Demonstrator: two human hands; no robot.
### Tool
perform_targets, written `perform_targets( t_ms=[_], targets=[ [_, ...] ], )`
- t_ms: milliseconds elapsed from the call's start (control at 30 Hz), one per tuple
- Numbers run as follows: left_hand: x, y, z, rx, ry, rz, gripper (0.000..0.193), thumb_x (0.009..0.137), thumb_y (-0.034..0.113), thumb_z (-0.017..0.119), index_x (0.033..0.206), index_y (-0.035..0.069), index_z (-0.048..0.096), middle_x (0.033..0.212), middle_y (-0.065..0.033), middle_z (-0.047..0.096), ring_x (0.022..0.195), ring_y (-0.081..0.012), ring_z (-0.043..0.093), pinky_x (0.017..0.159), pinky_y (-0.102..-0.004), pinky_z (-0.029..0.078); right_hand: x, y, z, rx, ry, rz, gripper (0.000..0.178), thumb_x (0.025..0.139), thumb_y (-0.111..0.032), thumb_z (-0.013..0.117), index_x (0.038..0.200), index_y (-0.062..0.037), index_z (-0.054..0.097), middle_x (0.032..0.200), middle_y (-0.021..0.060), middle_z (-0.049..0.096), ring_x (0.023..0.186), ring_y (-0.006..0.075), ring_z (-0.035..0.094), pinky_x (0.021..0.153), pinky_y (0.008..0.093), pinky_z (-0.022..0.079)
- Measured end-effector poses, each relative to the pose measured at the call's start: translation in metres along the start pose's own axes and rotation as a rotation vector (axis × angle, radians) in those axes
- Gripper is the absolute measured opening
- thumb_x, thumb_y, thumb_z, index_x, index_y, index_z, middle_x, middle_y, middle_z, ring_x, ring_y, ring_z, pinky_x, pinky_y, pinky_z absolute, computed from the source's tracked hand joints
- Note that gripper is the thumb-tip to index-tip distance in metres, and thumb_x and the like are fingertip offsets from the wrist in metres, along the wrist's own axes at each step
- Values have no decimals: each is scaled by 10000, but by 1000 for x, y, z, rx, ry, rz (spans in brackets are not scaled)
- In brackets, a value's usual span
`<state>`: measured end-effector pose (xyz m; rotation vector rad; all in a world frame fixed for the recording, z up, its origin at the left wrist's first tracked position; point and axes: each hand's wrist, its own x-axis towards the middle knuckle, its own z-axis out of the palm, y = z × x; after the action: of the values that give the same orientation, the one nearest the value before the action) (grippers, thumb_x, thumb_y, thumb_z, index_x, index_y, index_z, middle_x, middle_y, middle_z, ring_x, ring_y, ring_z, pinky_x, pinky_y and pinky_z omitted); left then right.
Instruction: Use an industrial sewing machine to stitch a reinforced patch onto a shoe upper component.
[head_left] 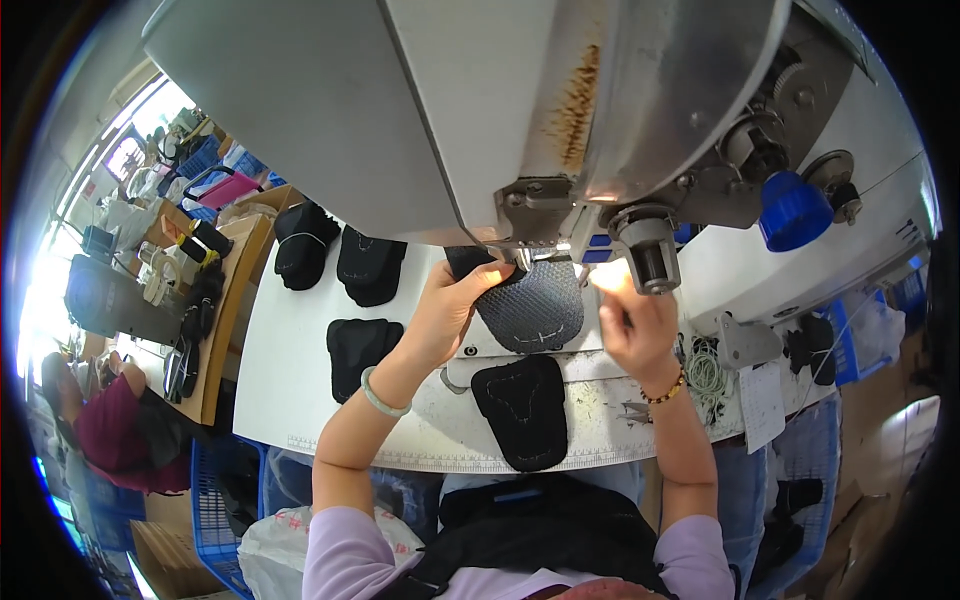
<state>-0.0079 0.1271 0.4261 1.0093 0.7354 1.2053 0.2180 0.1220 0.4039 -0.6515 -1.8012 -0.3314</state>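
A black piece with a honeycomb-textured face (535, 312) and a pale stitched mark lies under the head of a sewing machine (540, 215). My left hand (452, 305) pinches its left edge, thumb on top, close beside the presser foot. To the right of the needle area is my right hand (640, 325), its fingers bent and partly lost in bright glare and blur. Whether it holds anything cannot be made out. Nearer to me, a flat black fabric piece (522, 412) with light stitching rests at the table's front edge.
Stacks of black pieces (370, 265) and a single black piece (362, 350) lie left on the white table (270, 385). Tangled pale thread (707, 375) and small metal tools (637, 412) sit right. Blue crates (215, 500) stand below; a person (120, 430) sits far left.
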Motion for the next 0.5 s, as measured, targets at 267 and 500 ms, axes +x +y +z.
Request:
perform_targets(
  t_ms=[267,500],
  targets=[
    [-2,0,7,-134,9,131,158,920,88,560,1029,-19,602,993,-61,651,899,-121,613,826,-260,472,9,16,-14,-14,206,156,233,801,102,563,1003,-10,593,995,95,621,761,187,576,643,268,472],
    [6,2,-48,55,358,282,131,901,81,613,1022,29,622,913,-48,651,783,-81,602,638,-196,464,11,28,-25,-14,50,435,159,835,11,617,980,-26,566,943,80,580,699,155,541,664,266,472]
  ],
)
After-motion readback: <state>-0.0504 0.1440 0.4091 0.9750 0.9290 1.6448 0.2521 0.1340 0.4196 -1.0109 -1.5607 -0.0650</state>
